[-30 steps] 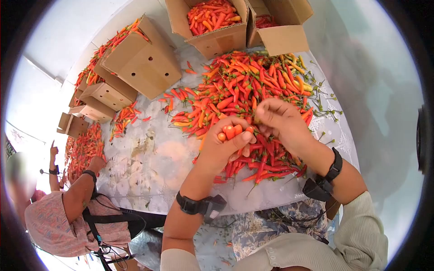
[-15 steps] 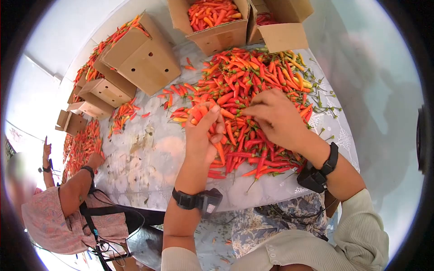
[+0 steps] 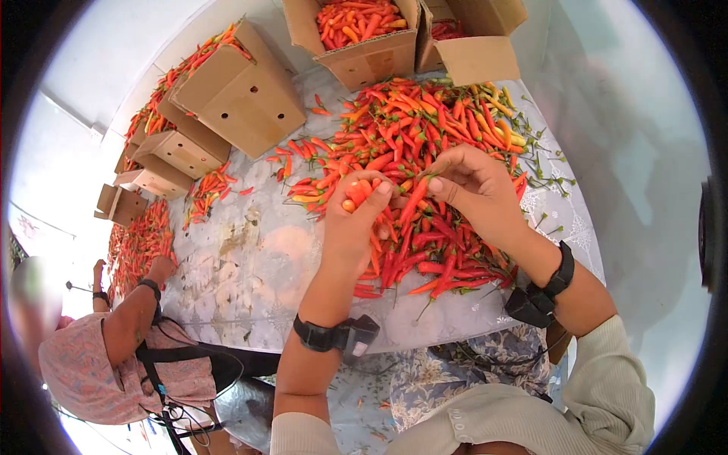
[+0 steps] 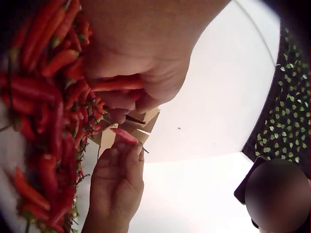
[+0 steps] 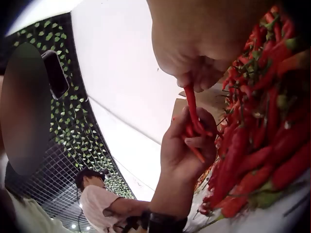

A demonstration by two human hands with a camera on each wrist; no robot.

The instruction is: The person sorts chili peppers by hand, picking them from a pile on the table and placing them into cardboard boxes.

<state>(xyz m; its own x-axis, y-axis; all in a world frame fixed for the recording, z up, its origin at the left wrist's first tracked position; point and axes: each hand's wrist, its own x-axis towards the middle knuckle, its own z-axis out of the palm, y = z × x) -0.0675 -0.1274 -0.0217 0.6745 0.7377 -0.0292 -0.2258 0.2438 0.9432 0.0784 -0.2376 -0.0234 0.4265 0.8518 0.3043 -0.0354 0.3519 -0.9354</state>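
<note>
Above the left side of the heap of glossy red and orange chillies (image 3: 425,129), the left hand (image 3: 349,231) has its fingers curled round several orange-red chillies (image 3: 362,192). Over the heap's middle, the right hand (image 3: 485,203) has its fingers clamped on one slender red chilli (image 3: 413,200) near its green stem end. Best to pinch lightly there, sparing the flesh.

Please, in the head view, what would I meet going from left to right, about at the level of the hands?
Far chili pile, small chili pile, left hand with chilies, red chili, right hand, loose stems.
</note>
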